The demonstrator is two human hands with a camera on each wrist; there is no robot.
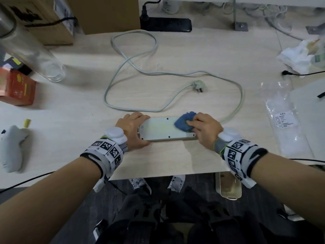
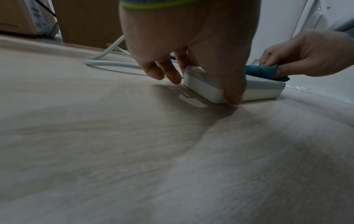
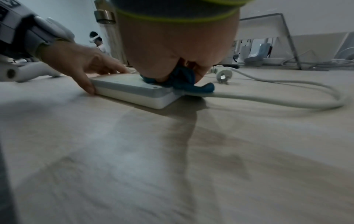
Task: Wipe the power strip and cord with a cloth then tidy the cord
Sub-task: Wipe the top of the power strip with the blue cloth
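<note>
A white power strip [image 1: 158, 128] [image 2: 254, 89] [image 3: 134, 89] lies face down near the table's front edge, its screwed back plate upward. My left hand [image 1: 131, 128] [image 2: 191, 60] [image 3: 84, 65] grips its left end, thumb on the near side and fingers on the far side. My right hand [image 1: 204, 127] [image 2: 306, 59] [image 3: 172, 50] holds a bunched blue cloth [image 1: 184, 123] [image 2: 262, 71] [image 3: 184, 81] and presses it on the strip's right end. The grey-white cord [image 1: 140, 71] [image 3: 287, 103] leaves the right end and loops loosely over the table; its plug [image 1: 197, 86] [image 3: 223, 76] lies inside the loop.
A glass bottle [image 1: 35, 55] and a red box [image 1: 16, 87] stand at left, with a grey controller [image 1: 12, 147] near the front left. Cardboard boxes [image 1: 98, 13] and a black power strip [image 1: 167, 24] sit at the back. Plastic bags [image 1: 284, 120] and crumpled paper [image 1: 302, 55] lie at right.
</note>
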